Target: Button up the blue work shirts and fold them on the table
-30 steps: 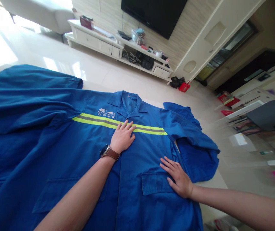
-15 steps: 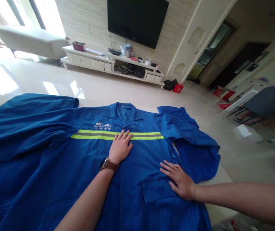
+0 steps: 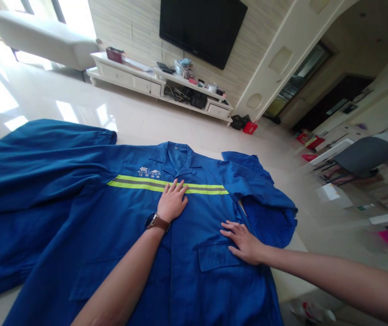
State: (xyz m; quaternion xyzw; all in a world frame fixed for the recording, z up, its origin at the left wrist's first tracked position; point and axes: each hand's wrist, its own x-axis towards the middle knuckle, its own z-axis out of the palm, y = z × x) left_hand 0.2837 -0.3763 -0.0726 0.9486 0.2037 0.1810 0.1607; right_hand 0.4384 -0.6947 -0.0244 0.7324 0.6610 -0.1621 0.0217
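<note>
Across the lower half of the frame, a blue work jacket [image 3: 199, 222] lies spread, front up, on a pale bench [image 3: 287, 286]. Left of center in its lower half, the left hand [image 3: 172, 202], wearing a wristwatch [image 3: 151, 220], rests palm down with its fingertips on the yellow-and-gray reflective stripe [image 3: 207, 189]; its grip is loosely spread. Lower right of center, the right hand [image 3: 243, 242] lies on the jacket beside a pocket flap [image 3: 214, 258], its grip spread, pinching nothing. At top center, a television [image 3: 202, 29] hangs above a white TV cabinet [image 3: 126, 78].
</note>
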